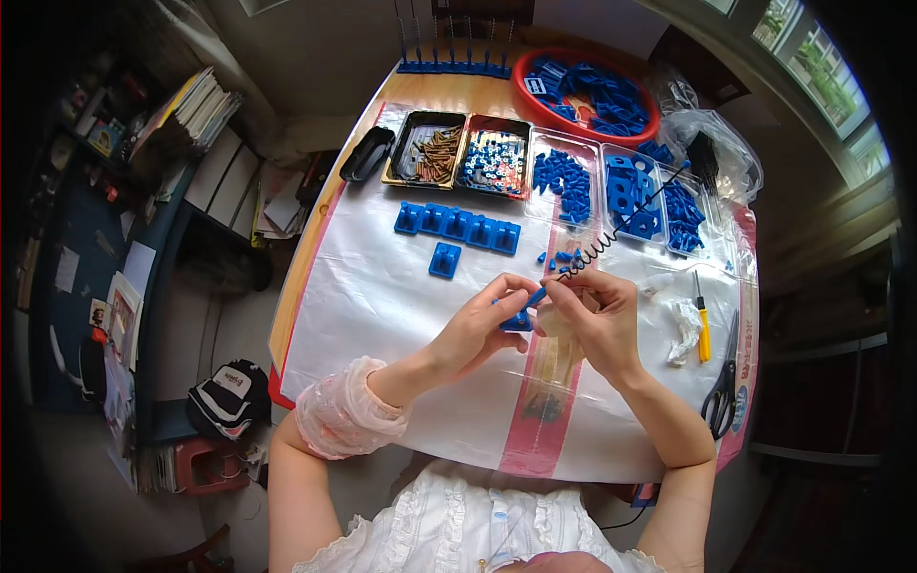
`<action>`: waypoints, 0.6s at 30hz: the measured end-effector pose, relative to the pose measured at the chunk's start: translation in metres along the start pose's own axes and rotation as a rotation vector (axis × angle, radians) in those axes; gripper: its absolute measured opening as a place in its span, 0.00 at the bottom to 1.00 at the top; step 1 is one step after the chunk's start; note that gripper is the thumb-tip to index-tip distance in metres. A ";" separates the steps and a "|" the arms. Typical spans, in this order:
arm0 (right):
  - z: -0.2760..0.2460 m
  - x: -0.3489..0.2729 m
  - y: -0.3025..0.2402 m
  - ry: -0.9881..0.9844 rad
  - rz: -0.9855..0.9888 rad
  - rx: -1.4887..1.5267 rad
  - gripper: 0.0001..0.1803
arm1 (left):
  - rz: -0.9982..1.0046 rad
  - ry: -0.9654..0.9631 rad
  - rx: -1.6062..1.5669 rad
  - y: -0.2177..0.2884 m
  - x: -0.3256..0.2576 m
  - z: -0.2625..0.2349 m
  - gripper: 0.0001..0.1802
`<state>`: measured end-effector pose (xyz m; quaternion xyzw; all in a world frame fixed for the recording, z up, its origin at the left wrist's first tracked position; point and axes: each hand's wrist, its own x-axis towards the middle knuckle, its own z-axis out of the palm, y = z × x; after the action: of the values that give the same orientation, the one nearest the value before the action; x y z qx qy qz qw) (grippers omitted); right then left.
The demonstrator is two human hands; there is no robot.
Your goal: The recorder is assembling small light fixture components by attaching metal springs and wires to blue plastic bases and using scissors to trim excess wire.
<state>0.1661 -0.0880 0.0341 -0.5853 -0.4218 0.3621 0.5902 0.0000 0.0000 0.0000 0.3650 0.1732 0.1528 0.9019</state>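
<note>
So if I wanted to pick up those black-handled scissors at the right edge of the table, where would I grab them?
Take the scissors by the black handle loops, which lie at the near end, toward the person. Come from above on that near side: they lie flat on the plastic sheet, blades pointing away toward the yellow-handled tool, so the handles are the thick, safe part.

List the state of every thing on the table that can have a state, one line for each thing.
Left hand: closed on small blue plastic part.
Right hand: gripping tool with blue tip.
Black coiled cable: stretched up from the right hand.
Black-handled scissors: closed, lying flat.
Yellow-handled screwdriver: lying unused.
Row of blue plastic blocks: lined up side by side.
Red round basin: full of blue parts.
</note>
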 end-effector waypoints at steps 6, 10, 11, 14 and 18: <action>-0.010 0.004 0.014 -0.029 0.177 0.126 0.10 | -0.161 -0.032 -0.152 0.007 0.001 -0.004 0.20; -0.009 0.007 0.018 -0.049 0.288 0.241 0.10 | -0.379 -0.066 -0.436 0.006 0.002 -0.012 0.25; -0.007 0.007 0.018 -0.050 0.318 0.267 0.09 | -0.410 -0.086 -0.510 0.001 0.004 -0.018 0.27; -0.006 0.007 0.018 -0.056 0.349 0.271 0.08 | -0.442 -0.183 -0.683 -0.006 0.008 -0.028 0.29; -0.006 0.006 0.017 -0.056 0.326 0.278 0.10 | -0.457 -0.258 -0.623 -0.010 0.006 -0.031 0.29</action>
<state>0.1750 -0.0835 0.0181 -0.5485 -0.2839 0.5235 0.5870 -0.0061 0.0148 -0.0296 0.0427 0.0807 -0.0535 0.9944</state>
